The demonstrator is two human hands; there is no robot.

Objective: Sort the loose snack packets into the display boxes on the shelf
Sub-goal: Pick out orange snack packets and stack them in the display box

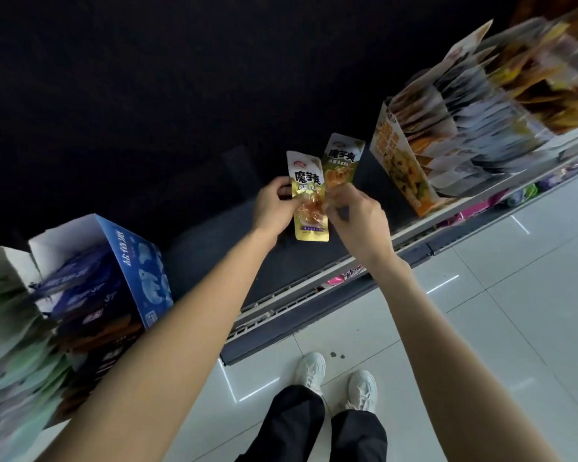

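Nearest, two forearms reaching over the shelf's (pixel 314 295) front edge. Blue display box (pixel 141 261) at the left end, orange display box (pixel 401 158) at the right, open dark shelf between. Left hand (pixel 274 208) pinching a yellow packet (pixel 309 201); right hand (pixel 357 215) pinching an orange-yellow packet (pixel 342 161). Best to separate the two, match print to the orange box, then swing right, clear of its raised flap.

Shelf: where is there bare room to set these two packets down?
The dark shelf is bare between the blue box on the left and the orange box on the right, under both hands. Both boxes look packed with packets, so it is crowded at either end.
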